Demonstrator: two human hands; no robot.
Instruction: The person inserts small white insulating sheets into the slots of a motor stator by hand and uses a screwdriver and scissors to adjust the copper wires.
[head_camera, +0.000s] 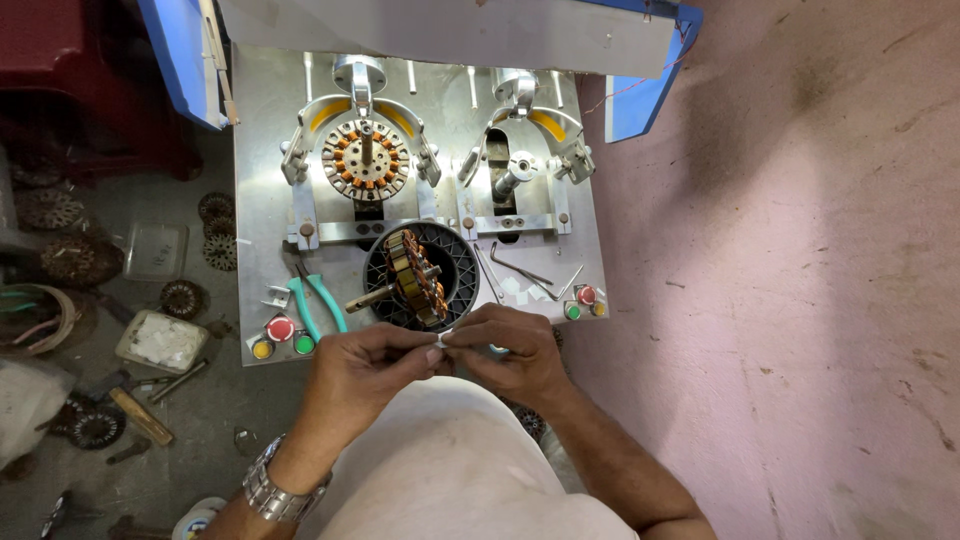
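My left hand (365, 375) and my right hand (510, 350) meet at the front edge of a metal machine table (260, 150), fingertips pinching a small white piece (444, 340) between them. Just beyond the fingers, a wound stator with copper coils on a shaft (412, 277) lies tilted in a round black basket (455, 262). A second wound stator (365, 160) sits clamped in the left winding station. The right winding station (515, 170) holds only a bare spindle.
Green-handled pliers (318, 305) lie left of the basket, bent metal wire hooks (530, 275) to its right. Coloured push buttons (280, 335) sit at both front corners. Loose stators, a plastic tray (155, 250) and tools litter the floor on the left. Pink floor lies to the right.
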